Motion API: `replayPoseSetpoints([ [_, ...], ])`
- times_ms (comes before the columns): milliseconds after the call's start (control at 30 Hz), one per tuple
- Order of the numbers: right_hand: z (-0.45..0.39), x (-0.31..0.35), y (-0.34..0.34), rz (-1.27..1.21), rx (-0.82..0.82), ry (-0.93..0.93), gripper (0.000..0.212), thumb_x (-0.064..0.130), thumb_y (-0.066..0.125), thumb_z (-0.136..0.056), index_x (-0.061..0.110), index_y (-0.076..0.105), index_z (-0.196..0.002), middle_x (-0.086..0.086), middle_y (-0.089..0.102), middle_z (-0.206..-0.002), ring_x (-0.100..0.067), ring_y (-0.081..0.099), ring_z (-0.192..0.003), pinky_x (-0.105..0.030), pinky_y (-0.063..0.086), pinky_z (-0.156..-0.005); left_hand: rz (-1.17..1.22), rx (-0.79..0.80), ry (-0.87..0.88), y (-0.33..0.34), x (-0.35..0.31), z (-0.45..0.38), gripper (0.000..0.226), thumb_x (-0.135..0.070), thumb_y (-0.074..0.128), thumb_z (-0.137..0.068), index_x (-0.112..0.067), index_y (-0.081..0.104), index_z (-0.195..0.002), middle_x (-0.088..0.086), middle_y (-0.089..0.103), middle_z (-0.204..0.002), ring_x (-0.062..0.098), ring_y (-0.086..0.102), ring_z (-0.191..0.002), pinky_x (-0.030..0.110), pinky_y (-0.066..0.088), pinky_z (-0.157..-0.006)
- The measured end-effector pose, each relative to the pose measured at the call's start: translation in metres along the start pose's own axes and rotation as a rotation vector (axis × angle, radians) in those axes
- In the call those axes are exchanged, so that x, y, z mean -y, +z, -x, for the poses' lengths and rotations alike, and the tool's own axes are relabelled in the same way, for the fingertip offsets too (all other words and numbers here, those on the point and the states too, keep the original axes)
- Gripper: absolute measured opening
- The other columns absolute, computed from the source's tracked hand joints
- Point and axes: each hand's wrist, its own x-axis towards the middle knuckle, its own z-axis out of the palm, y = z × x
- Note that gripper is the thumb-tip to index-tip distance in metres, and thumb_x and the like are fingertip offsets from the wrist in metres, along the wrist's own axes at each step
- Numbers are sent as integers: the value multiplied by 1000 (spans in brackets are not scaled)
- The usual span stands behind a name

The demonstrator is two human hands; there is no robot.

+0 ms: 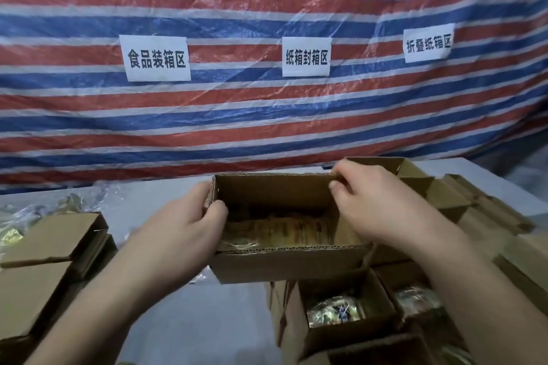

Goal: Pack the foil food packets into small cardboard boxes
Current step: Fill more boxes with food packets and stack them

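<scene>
Foil packets blurry in box, both hands gripping rim.

Two bare forearms reach in from the bottom edge — no sleeves, no gloves, no watch or band at either wrist. The left hand shows short, plain nails and no rings. The right hand is bare as well — thumbnail trimmed short and unpainted. Nothing worn shows anywhere in view.

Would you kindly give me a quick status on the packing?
Left hand and right hand both gripping open box walls. Foil packets inside. Nothing in the way.
</scene>
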Motion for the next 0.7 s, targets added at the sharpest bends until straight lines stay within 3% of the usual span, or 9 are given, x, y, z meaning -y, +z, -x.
replayPoseSetpoints([
  [100,18,-33,-32,131,-38,58,8,39,46,-102,36,48,-94,11,55,-78,-2,55,-64,-14,33,-48,109,97,26,28,-35,0,15,-46,38,-93,-47,51,-100,-19,64,-83,2,63,-75,32,54,-72],
  [167,28,-60,-45,222,-54,110,8,39,45,-102,35,48,-95,10,56,-78,-3,55,-65,-17,33,-49,139,176,33,54,-53,0,13,-45,41,-94,-46,51,-102,-14,68,-81,-1,65,-71,37,58,-68],
  [233,35,-90,-51,317,-67,165,9,40,45,-101,33,48,-96,11,55,-79,-3,54,-68,-19,34,-50,162,260,44,85,-68,-2,11,-43,42,-94,-41,51,-101,-6,69,-81,4,67,-67,41,60,-71],
  [367,41,-150,-56,417,-42,266,13,41,44,-100,30,49,-103,12,53,-81,-4,52,-70,-24,39,-52,172,394,48,140,-96,-10,19,-45,42,-88,-32,51,-99,-6,65,-78,12,66,-67,38,57,-67],
  [567,38,-211,-45,421,21,351,24,38,38,-100,25,47,-119,7,55,-85,-10,56,-74,-31,48,-58,153,478,16,195,-127,-24,34,-46,40,-85,-28,51,-111,-1,70,-83,15,70,-69,37,59,-63],
  [700,27,-232,-37,387,43,396,33,37,39,-100,22,46,-128,2,59,-98,-15,59,-81,-34,54,-65,66,446,2,228,-140,-36,33,-43,36,-91,-20,52,-109,-3,61,-93,11,63,-80,29,51,-63],
])
